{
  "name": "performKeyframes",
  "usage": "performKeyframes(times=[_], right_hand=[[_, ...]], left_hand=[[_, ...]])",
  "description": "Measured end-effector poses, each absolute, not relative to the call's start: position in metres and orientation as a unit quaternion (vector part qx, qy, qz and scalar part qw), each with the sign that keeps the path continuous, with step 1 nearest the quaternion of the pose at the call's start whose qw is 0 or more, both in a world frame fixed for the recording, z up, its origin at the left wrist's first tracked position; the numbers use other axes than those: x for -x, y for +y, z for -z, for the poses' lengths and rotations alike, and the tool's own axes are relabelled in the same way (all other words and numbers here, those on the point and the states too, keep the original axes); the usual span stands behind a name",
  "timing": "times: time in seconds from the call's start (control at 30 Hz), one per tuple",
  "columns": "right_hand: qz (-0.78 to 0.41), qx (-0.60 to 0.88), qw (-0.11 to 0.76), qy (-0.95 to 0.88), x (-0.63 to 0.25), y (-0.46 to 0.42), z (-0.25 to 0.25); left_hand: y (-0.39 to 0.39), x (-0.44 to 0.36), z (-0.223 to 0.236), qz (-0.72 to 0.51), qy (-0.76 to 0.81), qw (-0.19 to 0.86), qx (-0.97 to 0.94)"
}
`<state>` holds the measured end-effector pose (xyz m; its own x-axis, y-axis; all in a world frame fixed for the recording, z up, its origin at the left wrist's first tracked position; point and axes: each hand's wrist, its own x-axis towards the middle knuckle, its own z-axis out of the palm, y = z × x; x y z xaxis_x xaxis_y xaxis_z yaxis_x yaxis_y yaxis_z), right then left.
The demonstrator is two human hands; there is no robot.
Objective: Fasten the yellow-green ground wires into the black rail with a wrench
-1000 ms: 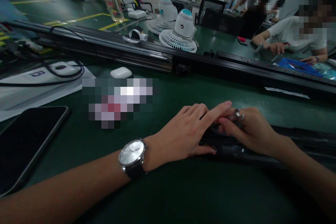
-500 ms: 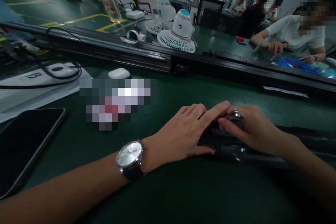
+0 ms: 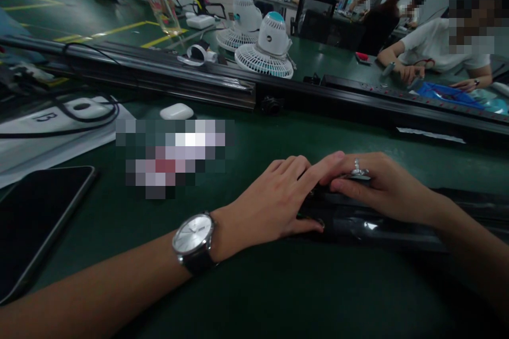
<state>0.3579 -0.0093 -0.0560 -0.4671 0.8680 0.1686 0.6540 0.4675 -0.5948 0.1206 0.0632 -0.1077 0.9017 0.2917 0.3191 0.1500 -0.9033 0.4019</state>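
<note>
A strip of glossy black plastic (image 3: 369, 228) lies on the dark green table and runs off to the right. My left hand (image 3: 274, 198) rests over its left end, thumb below and fingers above. The index finger of that hand reaches across to touch my right hand (image 3: 377, 180). My right hand is closed just above the strip, thumb pressed toward the fingers. A small greyish edge shows between them, too hidden to name. There is a silver ring (image 3: 359, 168) on a right finger and a wristwatch (image 3: 194, 235) on my left wrist.
A phone (image 3: 40, 228) and a white sheet (image 3: 79, 140) with a black cable lie at left. A white earbud case (image 3: 177, 112) sits beyond my left hand. Dark metal rails (image 3: 302, 98) cross the table, with white fans (image 3: 272, 37) behind. A co-worker (image 3: 433, 53) sits at far right.
The right fingers and wrist have tilted slightly, turning the ring and showing more of the black plastic below. My left hand has barely moved. The whole view has shifted a little.
</note>
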Motion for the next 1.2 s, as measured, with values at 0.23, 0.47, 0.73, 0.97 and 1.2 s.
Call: performKeyframes(times=[0.23, 0.47, 0.73, 0.97, 1.2], right_hand=[[-0.232, 0.453, 0.254, -0.822, -0.356, -0.010, 0.058], [-0.092, 0.533, 0.293, -0.788, -0.349, -0.017, 0.058], [-0.071, 0.539, 0.302, -0.783, -0.344, -0.020, 0.061], [-0.080, 0.527, 0.274, -0.801, -0.344, -0.020, 0.064], [-0.061, 0.493, 0.271, -0.825, -0.345, -0.018, 0.070]], left_hand=[[0.064, -0.121, 0.107, -0.174, 0.117, 0.184, -0.960], [0.064, -0.121, 0.105, -0.177, 0.122, 0.198, -0.956], [0.063, -0.121, 0.105, -0.174, 0.120, 0.192, -0.958], [0.063, -0.121, 0.105, -0.179, 0.118, 0.201, -0.956], [0.063, -0.121, 0.106, -0.179, 0.119, 0.203, -0.955]])
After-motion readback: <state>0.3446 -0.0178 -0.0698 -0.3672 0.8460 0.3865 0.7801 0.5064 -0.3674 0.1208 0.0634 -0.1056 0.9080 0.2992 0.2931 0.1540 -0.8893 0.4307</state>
